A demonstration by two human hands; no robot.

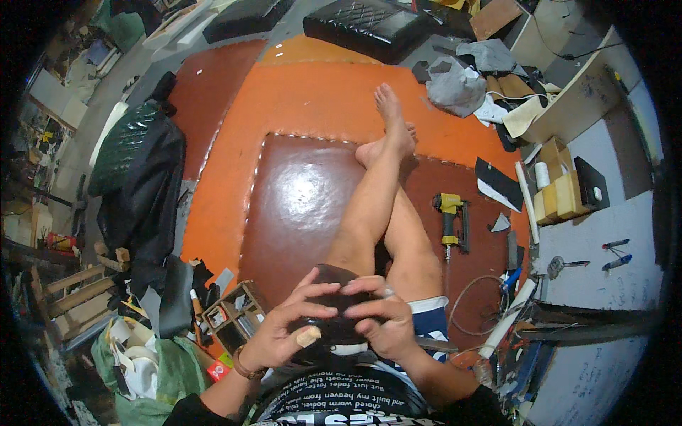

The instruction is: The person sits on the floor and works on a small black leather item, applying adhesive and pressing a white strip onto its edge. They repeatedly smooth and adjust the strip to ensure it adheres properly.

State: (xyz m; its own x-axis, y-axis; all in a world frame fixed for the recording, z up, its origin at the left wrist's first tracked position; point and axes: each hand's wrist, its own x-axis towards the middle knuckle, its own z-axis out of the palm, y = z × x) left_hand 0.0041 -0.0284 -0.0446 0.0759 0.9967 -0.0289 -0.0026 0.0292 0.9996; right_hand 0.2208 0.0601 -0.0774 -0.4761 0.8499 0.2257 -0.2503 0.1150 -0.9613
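A dark, glossy, rounded piece (335,275), like a small padded leather-look pad, rests against my lap, close to my body. My left hand (290,319) grips its left side, fingers curved over the top. Tan tape wraps that thumb. From the other side my right hand (387,319) holds the same piece, fingertips bent onto its upper face near the left fingertips. The hands partly cover the piece, and its underside is hidden. Right of my crossed legs, a yellow-and-black air staple gun (449,213) lies on the floor mat, its hose attached.
Orange and brown padded mats (298,184) cover the floor. At left lie black upholstery material (145,177), a wooden compartment box (234,316) and a green sack (167,369). A black quilted cushion (362,28) stands far ahead. Foam blocks (561,192) and pens (616,261) sit at right.
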